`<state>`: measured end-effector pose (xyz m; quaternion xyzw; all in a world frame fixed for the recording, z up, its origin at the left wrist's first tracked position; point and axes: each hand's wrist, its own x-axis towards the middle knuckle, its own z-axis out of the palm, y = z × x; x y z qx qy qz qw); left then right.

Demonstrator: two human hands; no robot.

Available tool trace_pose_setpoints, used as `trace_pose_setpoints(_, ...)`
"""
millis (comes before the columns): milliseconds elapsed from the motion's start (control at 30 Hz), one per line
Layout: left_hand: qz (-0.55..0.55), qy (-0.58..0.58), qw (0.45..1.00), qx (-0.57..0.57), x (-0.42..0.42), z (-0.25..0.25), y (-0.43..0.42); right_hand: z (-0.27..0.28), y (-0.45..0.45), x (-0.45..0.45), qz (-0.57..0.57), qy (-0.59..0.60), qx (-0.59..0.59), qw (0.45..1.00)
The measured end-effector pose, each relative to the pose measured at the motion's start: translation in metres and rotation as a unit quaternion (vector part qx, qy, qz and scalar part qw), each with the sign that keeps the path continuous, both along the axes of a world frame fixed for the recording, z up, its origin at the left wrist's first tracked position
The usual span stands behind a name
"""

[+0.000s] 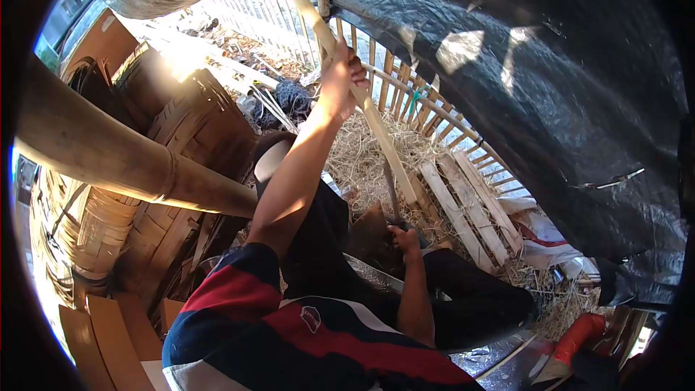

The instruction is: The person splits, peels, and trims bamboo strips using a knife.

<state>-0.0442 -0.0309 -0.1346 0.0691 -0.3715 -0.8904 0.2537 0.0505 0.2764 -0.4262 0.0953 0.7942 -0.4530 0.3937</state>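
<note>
My left hand (342, 81) is raised and wrapped round a long pale bamboo strip (384, 141), which slants down from the top of the head view. Lower and to the right, my right hand (404, 237) is closed on the handle of a knife with a narrow dark blade (392, 190). The blade points up beside the strip's lower end; I cannot tell whether they touch. Just left of my right hand is a brown block-like piece (371, 230), partly in shadow.
A thick bamboo pole (137, 156) crosses the left side, in front of stacked woven bamboo panels (184, 112). Shavings (362, 145) cover the ground before a slatted fence (434, 112). Several pale slats (474, 206) lie at right, below a hanging black tarp (557, 101).
</note>
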Motion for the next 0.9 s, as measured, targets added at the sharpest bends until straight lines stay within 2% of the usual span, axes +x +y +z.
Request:
trace_pose_setpoints(67,-0.019,-0.076,0.996,0.031,0.000,-0.008,0.005,0.024,0.005,-0.006,-0.143,-0.064,-0.138,0.978)
trace_pose_setpoints(100,-0.026,-0.117,0.992,0.035,-0.001,-0.010,0.008,0.044,0.004,-0.005,-0.142,-0.061,-0.139,0.978)
trace_pose_setpoints(167,-0.055,-0.163,0.985,0.021,0.001,-0.019,0.012,0.093,0.000,-0.008,-0.235,-0.059,-0.243,0.939)
trace_pose_setpoints(233,-0.106,-0.175,0.978,0.037,-0.001,-0.029,0.015,0.126,-0.001,-0.011,-0.233,-0.033,-0.236,0.943)
trace_pose_setpoints(333,-0.116,-0.217,0.969,0.011,-0.005,-0.044,0.032,0.167,-0.003,-0.011,-0.220,0.027,-0.260,0.940)
trace_pose_setpoints(433,-0.129,-0.204,0.970,-0.008,-0.001,-0.048,0.054,0.189,-0.014,0.007,-0.192,0.081,-0.317,0.925)
trace_pose_setpoints(500,-0.133,-0.215,0.967,0.002,0.000,-0.050,0.063,0.194,-0.029,0.022,-0.171,0.128,-0.379,0.900)
trace_pose_setpoints(533,-0.136,-0.222,0.965,-0.032,-0.001,-0.058,0.063,0.199,-0.034,0.027,-0.187,0.084,-0.446,0.871)
trace_pose_setpoints(600,-0.119,-0.247,0.957,-0.100,-0.001,-0.077,0.066,0.216,-0.046,0.036,-0.174,0.093,-0.422,0.885)
trace_pose_setpoints(667,-0.122,-0.231,0.962,-0.081,0.008,-0.088,0.069,0.223,-0.058,0.039,-0.131,0.151,-0.395,0.896)
trace_pose_setpoints(700,-0.124,-0.207,0.968,-0.064,0.013,-0.092,0.070,0.222,-0.061,0.039,-0.134,0.144,-0.394,0.898)
trace_pose_setpoints(733,-0.139,-0.221,0.960,-0.100,0.020,-0.096,0.069,0.218,-0.062,0.039,-0.110,0.133,-0.405,0.898)
trace_pose_setpoints(833,-0.145,-0.247,0.951,-0.117,0.037,-0.096,0.073,0.212,-0.067,0.040,-0.075,0.093,-0.413,0.903)
trace_pose_setpoints(867,-0.128,-0.277,0.941,-0.145,0.029,-0.138,0.058,0.215,-0.070,0.040,-0.081,0.086,-0.407,0.906)
trace_pose_setpoints(900,-0.130,-0.281,0.940,-0.147,0.038,-0.131,0.060,0.216,-0.071,0.040,-0.088,0.080,-0.402,0.908)
